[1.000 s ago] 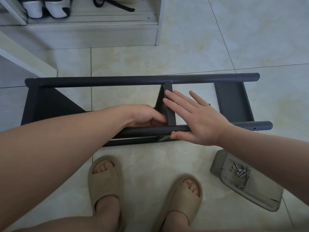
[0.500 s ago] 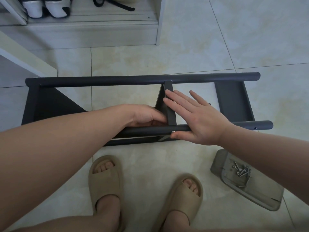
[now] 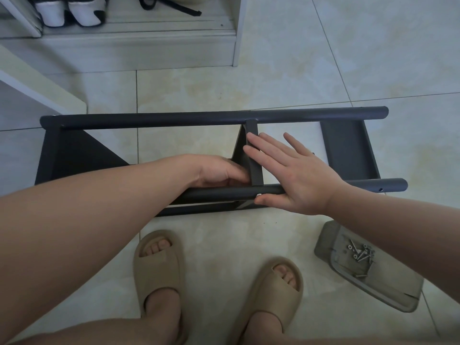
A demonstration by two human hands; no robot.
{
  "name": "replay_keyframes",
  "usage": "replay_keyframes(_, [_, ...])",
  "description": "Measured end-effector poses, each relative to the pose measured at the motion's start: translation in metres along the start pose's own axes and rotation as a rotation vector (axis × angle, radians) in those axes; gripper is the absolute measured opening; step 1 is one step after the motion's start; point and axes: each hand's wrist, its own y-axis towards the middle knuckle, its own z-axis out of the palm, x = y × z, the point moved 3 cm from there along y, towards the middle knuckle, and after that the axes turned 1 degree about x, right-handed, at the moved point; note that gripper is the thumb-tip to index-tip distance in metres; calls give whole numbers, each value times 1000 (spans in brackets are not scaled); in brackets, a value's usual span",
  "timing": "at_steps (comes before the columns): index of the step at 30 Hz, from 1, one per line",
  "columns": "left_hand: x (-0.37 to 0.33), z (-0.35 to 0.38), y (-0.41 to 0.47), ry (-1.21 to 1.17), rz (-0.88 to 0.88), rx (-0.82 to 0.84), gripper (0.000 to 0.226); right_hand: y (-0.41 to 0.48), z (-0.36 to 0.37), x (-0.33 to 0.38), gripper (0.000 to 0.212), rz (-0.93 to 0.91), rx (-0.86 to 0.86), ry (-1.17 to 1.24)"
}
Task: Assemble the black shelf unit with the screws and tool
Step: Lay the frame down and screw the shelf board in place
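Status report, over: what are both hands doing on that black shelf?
Left hand curled at middle crosspiece, fingers hidden. Right hand flat on black shelf unit, thumb beside screw head. Spare screws in tray; nothing blocking.

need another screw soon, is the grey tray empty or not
Not empty: a loose cluster of silver screws lies in the grey tray on the floor.

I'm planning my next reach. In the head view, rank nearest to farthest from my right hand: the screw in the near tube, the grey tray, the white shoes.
1. Screw in the near tube: beside the thumb of the right hand.
2. Grey tray: on the floor, lower right.
3. White shoes: far top left, on a shelf.
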Motion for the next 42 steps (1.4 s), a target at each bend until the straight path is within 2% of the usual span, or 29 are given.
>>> replay_keyframes(2, [1, -1, 1, -14, 4, 11, 19, 0, 0, 0, 91, 1, 1, -3])
replay_keyframes(4, [1, -1, -1, -44, 5, 41, 31, 0, 0, 0, 91, 2, -2, -4])
replay_keyframes(8, [1, -1, -1, -98, -8, 65, 25, 0, 1, -1, 91, 1, -6, -3])
replay_keyframes(13, [-1, 0, 0, -10, 20, -8, 15, 0, 1, -1, 91, 3, -9, -6])
replay_keyframes(20, [0, -1, -1, -111, -8, 55, 25, 1, 3, 0, 91, 3, -7, -10])
replay_keyframes(27, [-1, 0, 2, -10, 19, -15, 15, 0, 2, -1, 90, 7, -1, -10])
replay_keyframes(29, [-1, 0, 1, -35, 11, 40, 33, 0, 2, -1, 91, 8, 0, -9])
replay_keyframes(31, [0, 0, 1, -71, -1, 93, 37, 0, 2, -2, 91, 11, -2, -11])
replay_keyframes(34, [0, -1, 3, -106, -12, 63, 33, 0, 2, -1, 91, 7, -6, -10])
replay_keyframes(38, [-2, 1, 2, 21, 7, -16, 15, 0, 1, -1, 91, 9, -10, -10])
replay_keyframes(42, [0, 0, 2, -65, 2, 57, 26, 0, 2, -2, 91, 10, -2, -12])
